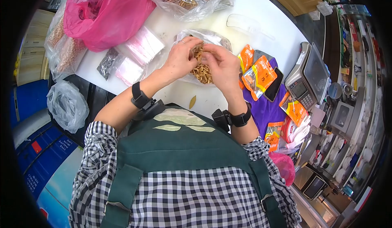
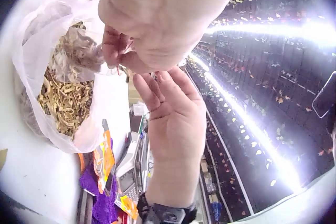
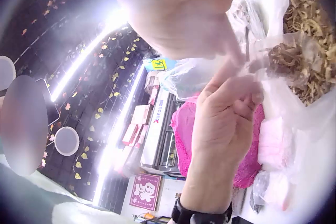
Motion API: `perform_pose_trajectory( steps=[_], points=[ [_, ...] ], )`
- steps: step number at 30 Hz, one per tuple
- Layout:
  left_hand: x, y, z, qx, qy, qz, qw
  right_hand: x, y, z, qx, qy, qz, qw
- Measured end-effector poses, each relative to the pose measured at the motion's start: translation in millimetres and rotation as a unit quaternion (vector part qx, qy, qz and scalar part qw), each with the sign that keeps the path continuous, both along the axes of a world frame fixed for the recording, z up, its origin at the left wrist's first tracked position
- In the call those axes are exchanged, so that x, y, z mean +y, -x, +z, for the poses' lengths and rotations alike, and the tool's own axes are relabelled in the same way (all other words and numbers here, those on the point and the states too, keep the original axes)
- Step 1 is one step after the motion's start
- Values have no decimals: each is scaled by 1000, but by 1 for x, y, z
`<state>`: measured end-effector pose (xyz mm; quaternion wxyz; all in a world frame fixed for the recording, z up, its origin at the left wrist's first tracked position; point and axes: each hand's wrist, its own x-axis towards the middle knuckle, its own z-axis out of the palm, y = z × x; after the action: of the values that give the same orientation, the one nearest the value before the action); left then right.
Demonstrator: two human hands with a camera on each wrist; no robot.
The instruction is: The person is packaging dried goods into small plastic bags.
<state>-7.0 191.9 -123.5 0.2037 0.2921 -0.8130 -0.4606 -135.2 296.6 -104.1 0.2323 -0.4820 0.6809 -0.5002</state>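
Note:
Both hands meet over an open clear bag [image 2: 32,77] of dried brown strips [image 1: 203,76] on the white table. Between them is a small clear plastic bag [image 3: 286,60] with some of the same strips in its lower part. My left hand [image 1: 181,59] pinches its top edge from the left, fingers bent. From the right, my right hand [image 1: 222,66] pinches the same edge with thumb and fingertips. In the left wrist view the small bag [image 2: 79,53] hangs over the larger one's strips. The fingertips partly hide the small bag's mouth.
Packs of clear bags [image 1: 143,45] and a pink bag [image 1: 108,17] lie left. Right are orange packets [image 1: 259,77], a phone [image 1: 273,85], a purple cloth [image 1: 258,110] and a scale [image 1: 301,88]. A clear scoop [image 1: 249,25] lies behind; a dry leaf [image 1: 192,101] lies near the apron.

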Motion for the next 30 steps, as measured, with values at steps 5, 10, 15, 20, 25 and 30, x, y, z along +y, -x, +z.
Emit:
perform_pose_trajectory(
  steps=[5,10,15,20,25,30],
  points=[
    [-5,-8,4,25,-4,2,1000,7,14,-8,-240,6,-112,964],
    [-13,-14,18,31,11,26,999,22,29,-55,180,-154,6,972],
    [-7,-15,11,76,27,21,997,29,7,-38,365,-281,63,885],
    [3,-16,-7,25,0,-11,1000,34,5,-49,418,-295,90,854],
    [5,-11,-17,33,19,-11,999,34,6,-58,386,-278,85,876],
    [4,-7,-12,54,45,-5,998,34,8,-71,407,-221,93,881]
  ],
)
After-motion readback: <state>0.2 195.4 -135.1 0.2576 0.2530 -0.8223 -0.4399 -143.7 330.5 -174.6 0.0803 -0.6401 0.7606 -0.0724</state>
